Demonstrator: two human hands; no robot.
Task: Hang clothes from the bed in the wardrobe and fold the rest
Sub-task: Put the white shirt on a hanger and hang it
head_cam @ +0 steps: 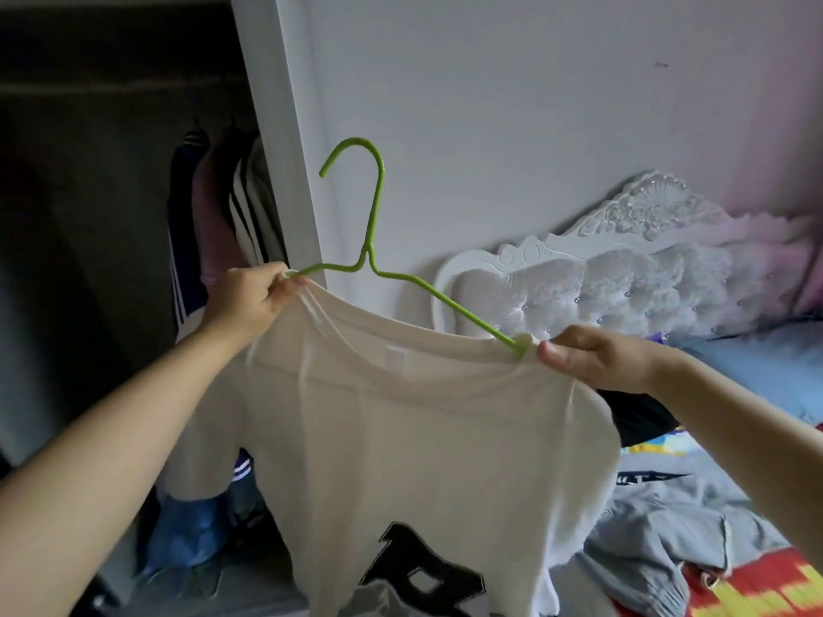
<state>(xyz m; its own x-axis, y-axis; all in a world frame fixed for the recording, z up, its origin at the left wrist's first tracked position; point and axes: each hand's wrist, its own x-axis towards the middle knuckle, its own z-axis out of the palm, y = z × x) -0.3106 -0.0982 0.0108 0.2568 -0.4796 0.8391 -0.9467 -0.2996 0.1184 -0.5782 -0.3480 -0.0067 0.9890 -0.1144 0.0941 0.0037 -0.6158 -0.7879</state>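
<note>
A cream T-shirt (427, 438) with a black print near its hem hangs in front of me on a green wire hanger (373, 224). My left hand (249, 300) pinches the shirt's left shoulder together with the hanger's left arm. My right hand (596, 358) grips the right shoulder where the hanger's right arm slips into the collar. The hook points up and left, toward the open wardrobe (89, 216). Both hanger ends are hidden under cloth and fingers.
Several garments (222, 202) hang inside the dark wardrobe at left, behind its white side panel (285, 126). The bed (757, 362) at right holds grey clothes (668, 536) and a dark garment (637, 416), below a white tufted headboard (623, 278). A blue bag (187, 532) lies low.
</note>
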